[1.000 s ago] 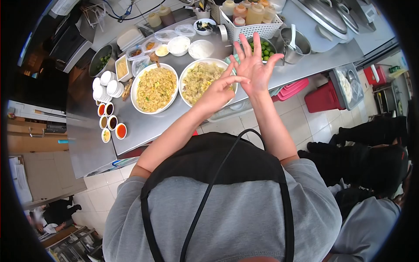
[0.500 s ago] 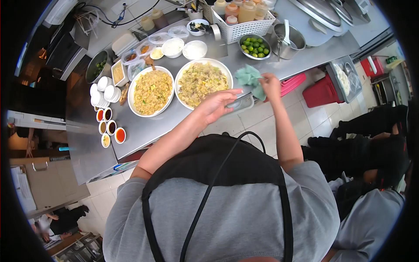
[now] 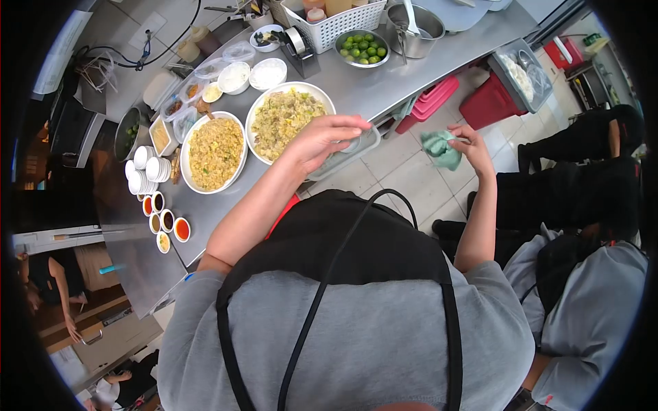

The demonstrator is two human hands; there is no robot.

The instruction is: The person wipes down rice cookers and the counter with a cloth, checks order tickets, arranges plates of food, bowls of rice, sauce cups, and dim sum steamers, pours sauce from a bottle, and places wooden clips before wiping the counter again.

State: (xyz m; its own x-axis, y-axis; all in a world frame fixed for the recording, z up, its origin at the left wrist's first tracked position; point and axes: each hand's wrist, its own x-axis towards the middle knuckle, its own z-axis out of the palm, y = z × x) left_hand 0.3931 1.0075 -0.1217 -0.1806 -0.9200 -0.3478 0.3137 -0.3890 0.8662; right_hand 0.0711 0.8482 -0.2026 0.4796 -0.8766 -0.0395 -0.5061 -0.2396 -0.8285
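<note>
My right hand (image 3: 471,151) grips a crumpled green cloth (image 3: 442,149), held out over the floor away from the counter. My left hand (image 3: 323,142) hangs with fingers extended near the counter's front edge, holding nothing. Just beyond it is a white bowl of fried rice (image 3: 284,120), partly hidden behind the hand. A second bowl of fried rice (image 3: 216,154) stands to its left on the steel counter (image 3: 370,92). Under the left hand, a clear plastic tub (image 3: 356,152) shows below the counter edge.
Limes in a metal bowl (image 3: 363,49), a steel pot (image 3: 419,34) and a white basket of bottles (image 3: 346,26) line the back. Sauce cups (image 3: 181,229) and stacked white lids (image 3: 157,169) sit left. A red bin (image 3: 480,99) stands right; co-workers (image 3: 562,198) are behind it.
My right hand has carried the green cloth off the counter, rightward and down over the floor. The view has turned, so the counter sits further left. My left hand remains extended near the edge.
</note>
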